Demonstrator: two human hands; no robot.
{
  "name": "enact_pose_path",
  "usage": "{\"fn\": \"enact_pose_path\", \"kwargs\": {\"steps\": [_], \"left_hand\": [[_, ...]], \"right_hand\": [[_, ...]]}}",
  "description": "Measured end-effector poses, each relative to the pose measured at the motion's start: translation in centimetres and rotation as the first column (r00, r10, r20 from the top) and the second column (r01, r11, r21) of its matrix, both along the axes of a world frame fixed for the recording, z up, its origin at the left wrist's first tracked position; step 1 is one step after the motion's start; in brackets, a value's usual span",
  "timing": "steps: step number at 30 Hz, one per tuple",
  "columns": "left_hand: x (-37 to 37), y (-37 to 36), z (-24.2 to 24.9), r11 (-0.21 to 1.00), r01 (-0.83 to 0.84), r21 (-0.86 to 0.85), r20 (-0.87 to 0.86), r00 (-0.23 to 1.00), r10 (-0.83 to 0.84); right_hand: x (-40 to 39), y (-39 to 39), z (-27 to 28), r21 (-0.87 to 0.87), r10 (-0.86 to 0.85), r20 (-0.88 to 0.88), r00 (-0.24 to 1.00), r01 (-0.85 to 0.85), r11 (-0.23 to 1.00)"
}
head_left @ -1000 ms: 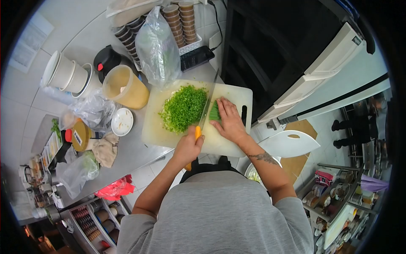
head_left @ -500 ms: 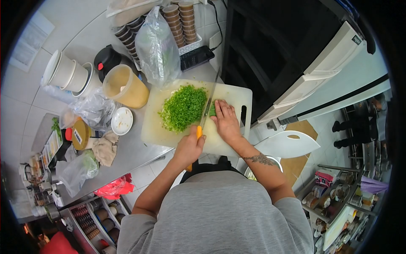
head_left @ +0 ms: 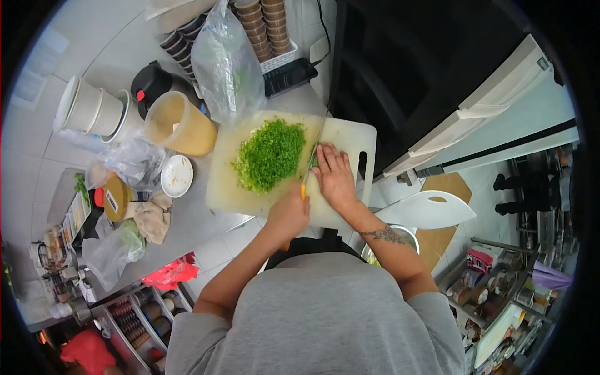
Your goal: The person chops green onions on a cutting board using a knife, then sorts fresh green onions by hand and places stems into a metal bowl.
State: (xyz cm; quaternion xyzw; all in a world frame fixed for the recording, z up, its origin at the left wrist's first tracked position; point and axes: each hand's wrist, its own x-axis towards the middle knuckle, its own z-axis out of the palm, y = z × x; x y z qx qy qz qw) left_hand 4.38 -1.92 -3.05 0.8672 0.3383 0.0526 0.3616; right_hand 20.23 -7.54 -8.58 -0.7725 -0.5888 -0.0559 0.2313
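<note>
My left hand [head_left: 289, 209] is wrapped round the orange handle of a knife [head_left: 310, 162], its long blade standing on the cutting board [head_left: 362, 134]. Beside the blade, my right hand [head_left: 336, 178] presses green stalks [head_left: 314, 161] to the board, its fingers together and mostly covering them. A heap of finely chopped greens [head_left: 270, 156] lies on the board, left of the blade.
Left of the board are a tub of yellowish liquid [head_left: 181, 128], a small white dish [head_left: 177, 175] and a cloth [head_left: 153, 217]. A plastic bag [head_left: 228, 69] and a phone [head_left: 290, 79] lie behind. A white board [head_left: 428, 209] juts out at right.
My left hand has shifted slightly right and up with the knife, whose blade sits closer to my right hand's fingertips. My right hand has barely moved. The view has shifted a little.
</note>
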Motion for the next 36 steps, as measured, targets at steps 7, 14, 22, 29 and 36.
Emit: {"fn": "enact_pose_path", "kwargs": {"steps": [7, 14, 22, 29, 36], "left_hand": [[0.8, 2.8, 2.2, 0.885, -0.129, -0.447, 0.003, 0.989, 0.146], [-1.4, 3.4, 1.7, 0.924, -0.129, -0.359, 0.004, 0.990, 0.140], [-1.8, 3.0, 0.5, 0.982, -0.050, -0.179, -0.008, 0.999, 0.049], [-2.7, 2.1, 1.6, 0.993, -0.030, -0.114, 0.045, 0.998, 0.036], [-2.8, 0.9, 2.7, 0.982, -0.074, -0.174, -0.093, 0.994, 0.058]], "right_hand": [[-0.3, 0.3, 0.1, 0.031, -0.042, 0.019, 0.999, 0.042, 0.999], [-1.3, 1.8, 0.3, 0.076, -0.009, -0.039, 0.999, 0.012, 0.997], [-0.2, 0.7, 1.3, 0.134, 0.108, -0.228, 0.968, -0.079, 0.988], [-0.6, 0.8, 0.4, 0.118, 0.076, -0.079, 0.994, -0.066, 0.991], [-0.8, 0.9, 0.1, 0.100, 0.050, -0.022, 0.998, -0.048, 0.994]]}}
